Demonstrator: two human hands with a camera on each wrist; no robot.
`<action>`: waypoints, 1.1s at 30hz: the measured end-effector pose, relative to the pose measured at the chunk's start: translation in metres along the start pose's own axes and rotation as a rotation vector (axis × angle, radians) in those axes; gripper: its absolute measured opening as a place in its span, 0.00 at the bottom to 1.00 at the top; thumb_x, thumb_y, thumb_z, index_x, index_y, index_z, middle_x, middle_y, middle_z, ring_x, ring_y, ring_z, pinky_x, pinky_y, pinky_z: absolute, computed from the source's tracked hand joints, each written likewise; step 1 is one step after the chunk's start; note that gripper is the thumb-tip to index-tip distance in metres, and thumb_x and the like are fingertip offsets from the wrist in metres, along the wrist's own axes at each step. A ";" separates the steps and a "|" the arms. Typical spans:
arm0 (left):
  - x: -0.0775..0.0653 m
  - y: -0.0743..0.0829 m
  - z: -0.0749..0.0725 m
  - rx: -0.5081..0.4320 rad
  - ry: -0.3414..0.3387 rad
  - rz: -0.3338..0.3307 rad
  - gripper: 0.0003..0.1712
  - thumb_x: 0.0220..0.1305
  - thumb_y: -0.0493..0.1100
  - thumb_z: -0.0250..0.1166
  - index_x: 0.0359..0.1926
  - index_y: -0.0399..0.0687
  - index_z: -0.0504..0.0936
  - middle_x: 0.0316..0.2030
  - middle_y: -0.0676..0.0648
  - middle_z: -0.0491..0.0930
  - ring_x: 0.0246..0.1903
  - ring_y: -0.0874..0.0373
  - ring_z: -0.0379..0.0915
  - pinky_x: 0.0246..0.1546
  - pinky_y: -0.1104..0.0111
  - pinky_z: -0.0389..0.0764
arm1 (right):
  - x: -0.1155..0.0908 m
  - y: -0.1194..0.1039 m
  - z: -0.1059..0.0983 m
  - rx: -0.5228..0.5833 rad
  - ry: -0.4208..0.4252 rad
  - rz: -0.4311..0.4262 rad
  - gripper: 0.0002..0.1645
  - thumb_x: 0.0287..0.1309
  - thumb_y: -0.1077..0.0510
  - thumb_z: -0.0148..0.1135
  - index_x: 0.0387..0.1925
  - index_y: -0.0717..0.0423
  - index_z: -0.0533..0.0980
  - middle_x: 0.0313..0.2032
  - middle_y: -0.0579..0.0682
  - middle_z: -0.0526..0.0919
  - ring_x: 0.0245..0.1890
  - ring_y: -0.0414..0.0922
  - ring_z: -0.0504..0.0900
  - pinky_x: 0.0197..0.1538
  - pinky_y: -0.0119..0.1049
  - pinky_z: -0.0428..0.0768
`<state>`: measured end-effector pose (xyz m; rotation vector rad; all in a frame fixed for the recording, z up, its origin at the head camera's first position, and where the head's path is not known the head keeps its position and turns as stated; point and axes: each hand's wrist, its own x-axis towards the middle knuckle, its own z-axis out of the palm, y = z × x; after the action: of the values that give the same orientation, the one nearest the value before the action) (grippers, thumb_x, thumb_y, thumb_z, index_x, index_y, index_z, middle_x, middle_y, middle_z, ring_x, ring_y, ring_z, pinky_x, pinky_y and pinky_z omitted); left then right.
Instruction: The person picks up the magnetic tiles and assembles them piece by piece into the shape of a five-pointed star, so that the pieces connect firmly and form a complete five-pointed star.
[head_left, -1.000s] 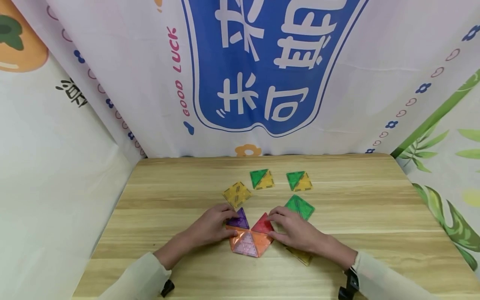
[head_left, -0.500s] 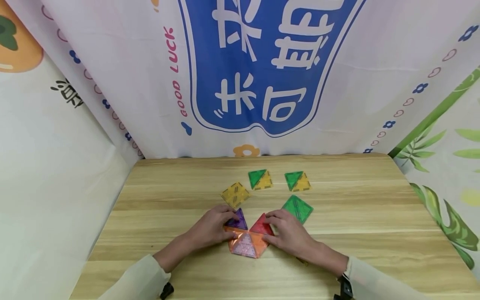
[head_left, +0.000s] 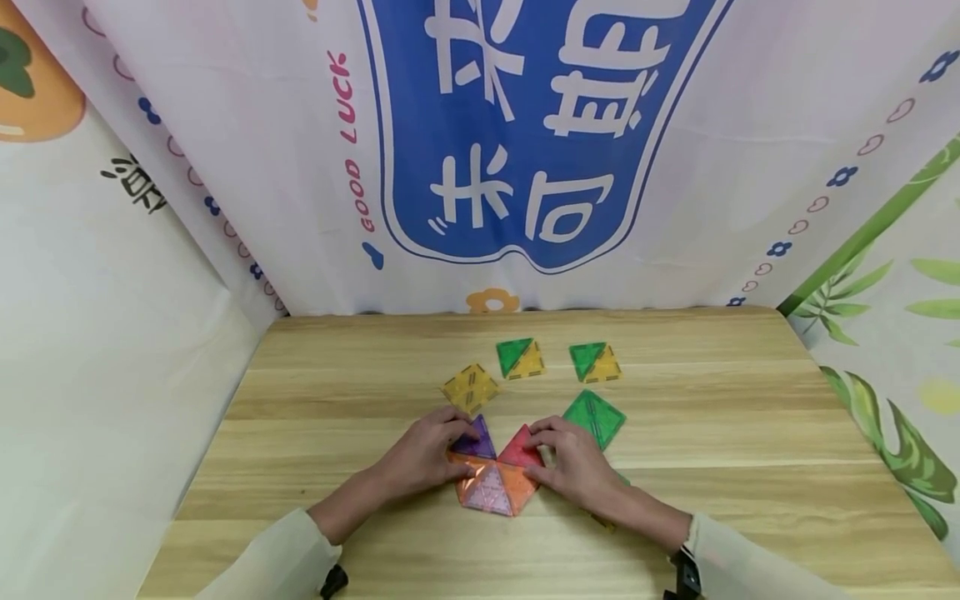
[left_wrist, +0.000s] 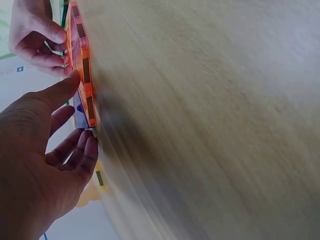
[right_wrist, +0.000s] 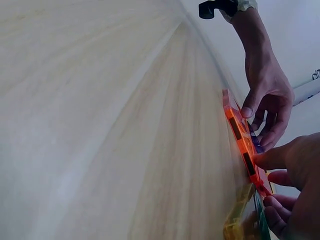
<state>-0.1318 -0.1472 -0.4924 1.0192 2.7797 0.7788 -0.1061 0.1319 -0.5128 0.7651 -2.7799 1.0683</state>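
A group of triangular magnetic tiles lies in front of me, with both hands on it. With fingers on the purple tile (head_left: 481,440) and thumb on the orange tile (head_left: 467,468) below it, my left hand (head_left: 429,450) holds the left side. My right hand (head_left: 576,462) grips the right side, fingers on the red tile (head_left: 519,451) and thumb at a second orange tile (head_left: 517,482). A pink tile (head_left: 489,493) sits between the orange ones. Purple and red meet at their lower corners, leaving a V-shaped gap above. The fingers cover the outer parts of both.
Behind the group lie a yellow square (head_left: 470,388), a green square (head_left: 593,417) and two green-and-yellow squares, one left (head_left: 521,358) and one right (head_left: 596,362). A yellow-and-green piece (right_wrist: 245,217) is partly hidden under my right forearm. The wooden table (head_left: 337,358) ends at a printed cloth.
My right hand and forearm have shifted slightly left, with the red tile moving a little towards the purple one. My left hand stays in place.
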 end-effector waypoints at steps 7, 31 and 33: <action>0.001 0.000 0.001 -0.025 0.006 -0.020 0.25 0.56 0.49 0.84 0.53 0.46 0.89 0.55 0.47 0.80 0.53 0.53 0.81 0.56 0.57 0.85 | 0.003 -0.001 0.000 0.104 -0.012 0.044 0.17 0.48 0.64 0.85 0.42 0.60 0.89 0.52 0.55 0.84 0.39 0.43 0.86 0.42 0.31 0.86; 0.009 -0.007 -0.003 -0.201 -0.091 -0.027 0.21 0.55 0.43 0.85 0.47 0.49 0.86 0.49 0.53 0.82 0.50 0.58 0.78 0.53 0.63 0.83 | 0.008 0.006 -0.002 0.264 -0.100 0.120 0.16 0.47 0.65 0.85 0.35 0.51 0.85 0.41 0.45 0.84 0.33 0.38 0.79 0.36 0.29 0.81; 0.011 -0.008 -0.003 -0.207 -0.098 -0.016 0.20 0.55 0.43 0.85 0.46 0.50 0.85 0.46 0.54 0.82 0.47 0.60 0.78 0.49 0.66 0.82 | 0.008 0.007 -0.002 0.279 -0.109 0.114 0.16 0.48 0.65 0.84 0.36 0.51 0.85 0.38 0.44 0.84 0.32 0.37 0.78 0.34 0.29 0.80</action>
<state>-0.1461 -0.1468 -0.4927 0.9686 2.5581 0.9630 -0.1170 0.1342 -0.5135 0.7162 -2.8287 1.5032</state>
